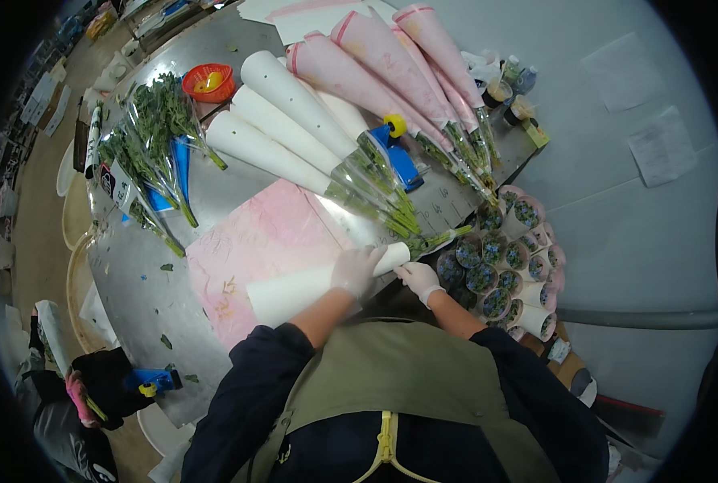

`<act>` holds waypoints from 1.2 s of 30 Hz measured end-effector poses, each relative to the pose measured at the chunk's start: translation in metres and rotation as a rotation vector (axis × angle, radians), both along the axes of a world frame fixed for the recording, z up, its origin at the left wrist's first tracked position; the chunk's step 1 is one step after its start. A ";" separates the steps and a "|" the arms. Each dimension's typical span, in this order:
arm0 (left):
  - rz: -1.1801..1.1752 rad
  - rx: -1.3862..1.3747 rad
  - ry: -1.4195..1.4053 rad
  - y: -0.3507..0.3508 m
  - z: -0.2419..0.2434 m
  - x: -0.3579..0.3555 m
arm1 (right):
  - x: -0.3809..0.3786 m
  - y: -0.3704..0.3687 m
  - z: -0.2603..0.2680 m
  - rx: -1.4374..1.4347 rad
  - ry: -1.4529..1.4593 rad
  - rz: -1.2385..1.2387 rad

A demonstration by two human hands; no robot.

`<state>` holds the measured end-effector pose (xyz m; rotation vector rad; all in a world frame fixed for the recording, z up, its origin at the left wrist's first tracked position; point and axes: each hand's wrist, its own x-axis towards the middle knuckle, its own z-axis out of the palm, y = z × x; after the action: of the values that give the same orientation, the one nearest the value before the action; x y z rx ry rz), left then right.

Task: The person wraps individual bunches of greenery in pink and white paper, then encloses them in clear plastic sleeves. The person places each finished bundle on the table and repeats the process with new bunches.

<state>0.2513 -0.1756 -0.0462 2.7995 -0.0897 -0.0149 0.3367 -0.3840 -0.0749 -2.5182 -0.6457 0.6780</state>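
A white paper cone [298, 291] lies near the table's front edge, partly over a pink patterned wrapping sheet [262, 235]. Green stems [440, 240] stick out of its narrow right end. My left hand [356, 273], in a thin pale glove, curls over the cone close to that end. With gloved fingertips, my right hand [420, 281] pinches the lower edge of the paper beside the stems. What the cone wraps, apart from the stems, is hidden.
Beyond lie white cones [301, 99], pink cones [389, 66], a blue tape dispenser [402, 160], greenery in clear sleeves [154, 127] and a red basket [208, 83]. Many wrapped blue-flower bunches [496, 271] stand at right. At lower left, another person's pink-gloved hand [80, 398] holds a bunch.
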 end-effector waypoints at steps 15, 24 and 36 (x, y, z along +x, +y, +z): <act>0.038 0.101 0.128 0.012 0.050 -0.028 | 0.152 0.028 0.046 0.953 -0.045 -0.596; -0.100 0.403 -0.133 0.012 0.054 -0.006 | 0.242 0.065 0.042 0.670 0.116 -0.251; -0.060 0.369 -0.162 0.004 0.011 -0.016 | 0.208 0.019 0.008 0.400 0.153 -0.298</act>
<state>0.2357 -0.1720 -0.0349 3.1610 -0.2310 0.2006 0.5452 -0.3647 -0.0669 -2.1079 -0.3040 0.5608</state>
